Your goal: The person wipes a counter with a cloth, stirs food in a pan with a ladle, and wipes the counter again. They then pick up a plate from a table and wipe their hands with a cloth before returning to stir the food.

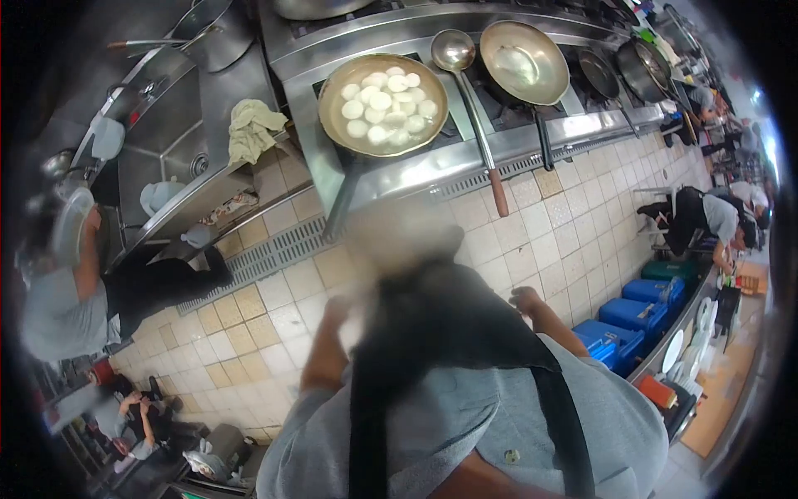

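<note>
My right hand (525, 301) hangs at my side over the tiled floor, with its fingers loosely apart and nothing seen in it. My left hand (337, 309) is low on the other side, its fingers blurred and partly hidden. Neither touches the stove. Ahead, a wide pan (330, 133) sits on the burner, its dark handle pointing toward me. It holds many round white pieces (380, 101) in pale liquid. Beside it lies a ladle (475, 108) with a wooden grip, across the stove edge. Further right stands a second pan (522, 62) with a little liquid.
Left of the stove are a steel sink (158, 125), a crumpled cloth (253, 130) and a pot (220, 37). A co-worker (71, 299) stands at the sink holding a round vessel. Blue bins (636, 314) line the right counter; other people (711, 218) work beyond. More pans occupy the right burners.
</note>
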{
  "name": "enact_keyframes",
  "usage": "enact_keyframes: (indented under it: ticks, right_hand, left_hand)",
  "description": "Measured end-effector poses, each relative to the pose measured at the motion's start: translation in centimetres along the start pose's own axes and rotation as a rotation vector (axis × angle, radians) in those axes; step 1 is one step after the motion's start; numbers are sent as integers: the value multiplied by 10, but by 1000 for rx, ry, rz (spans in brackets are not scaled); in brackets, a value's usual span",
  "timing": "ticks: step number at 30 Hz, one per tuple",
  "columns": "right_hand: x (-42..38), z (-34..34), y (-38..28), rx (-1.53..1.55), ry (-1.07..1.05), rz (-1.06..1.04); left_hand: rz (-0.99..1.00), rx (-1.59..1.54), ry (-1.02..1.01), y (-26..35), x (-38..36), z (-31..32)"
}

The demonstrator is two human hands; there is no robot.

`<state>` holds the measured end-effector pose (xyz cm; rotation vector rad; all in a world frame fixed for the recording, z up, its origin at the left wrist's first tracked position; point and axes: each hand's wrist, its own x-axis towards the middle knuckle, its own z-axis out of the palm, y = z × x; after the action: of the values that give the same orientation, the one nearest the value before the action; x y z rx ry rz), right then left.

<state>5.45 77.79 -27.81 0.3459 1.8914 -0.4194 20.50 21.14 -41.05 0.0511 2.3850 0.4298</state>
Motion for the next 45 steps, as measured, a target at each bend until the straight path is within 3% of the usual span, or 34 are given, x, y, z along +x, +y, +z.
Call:
enact_keyframes:
  ticks: [2, 3, 4, 5, 6, 7, 9, 10, 12, 15, 16, 20, 21, 22, 25, 26, 28, 30, 31, 32, 34, 35, 36, 39, 40, 43, 44, 45]
  right_hand:
    - [61, 38, 80, -404, 98, -437]
    - [51, 41, 74, -391, 102, -436]
    - [39, 43, 61, -269, 144, -318]
    - [24, 41, 44, -144, 185, -201]
    - [21, 38, 38, -128, 192, -202]
    - [20, 33, 36, 68, 163, -188]
    - [-15, 10, 0, 488, 175, -86]
    - [-2, 5, 4, 583, 166, -108]
    - [3, -12, 6, 575, 259, -239]
    - [-33, -43, 7, 612, 351, -285]
    - [-44, -49, 15, 659, 388, -319]
    - [-56, -48, 87, 734, 470, -218]
    - [-52, -39, 113, 780, 464, -189]
    - [-43, -25, 143, 823, 458, -165]
    - [11, 46, 268, 695, 427, 16]
    - [50, 65, 315, -15, 313, -132]
    - [34, 110, 363, -588, 463, -193]
    - [16, 114, 359, -685, 87, -160]
    - [15, 124, 364, -669, 92, -160]
    - [15, 142, 372, -636, 169, -226]
    - [14, 166, 371, -558, 247, -271]
    - [17, 171, 360, -436, 184, -155]
    - [21, 174, 348, -308, 119, -38]
    - [-1, 165, 309, -149, 233, -54]
    - [-2, 165, 304, 141, 265, -83]
    - [10, 160, 301, 976, 390, -188]
    - [4, 150, 301, 997, 405, -171]
    - [-6, 140, 302, 1141, 365, -6]
  left_hand:
    - [-401, -659, -26, 5, 14, -7]
    - [44, -27, 86, -6, 16, -7]
    - [51, -14, 85, 0, 18, -16]
    - [-120, -290, 51, 10, 21, -32]
    - [-291, -563, 15, 18, 24, -44]
    - [-280, -547, 17, 10, 33, -40]
    - [257, 250, 137, -17, 55, -18]
    - [274, 267, 137, -11, 56, -20]
    - [-30, -394, 210, 6, 60, -24]
    - [-8, -417, 92, 28, 75, -27]
    - [-120, -490, 68, 40, 84, -22]
    - [128, -596, 18, 96, 110, -14]
    - [455, -50, 255, 111, 115, -12]
    - [-24, -458, -23, 158, 110, -32]
    - [73, -312, 35, 209, 130, -31]
    - [167, -236, 87, 227, 129, -39]
    - [265, -154, 142, 259, 128, -60]
    - [-61, -362, -166, 288, 129, -87]
    - [-9, -343, -193, 273, 153, -74]
    - [0, -322, -201, 261, 165, -65]
    - [230, -82, -107, 257, 181, -61]
    - [121, -106, -162, 274, 172, -69]
    - [150, -70, -189, 289, 165, -79]
    - [247, 78, -203, 328, 174, -104]
    - [318, 119, -268, 318, 194, -97]
    - [466, 311, -417, 362, 225, -118]
    - [515, 441, -482, 378, 237, -124]
    - [536, 456, -492, 395, 249, -130]
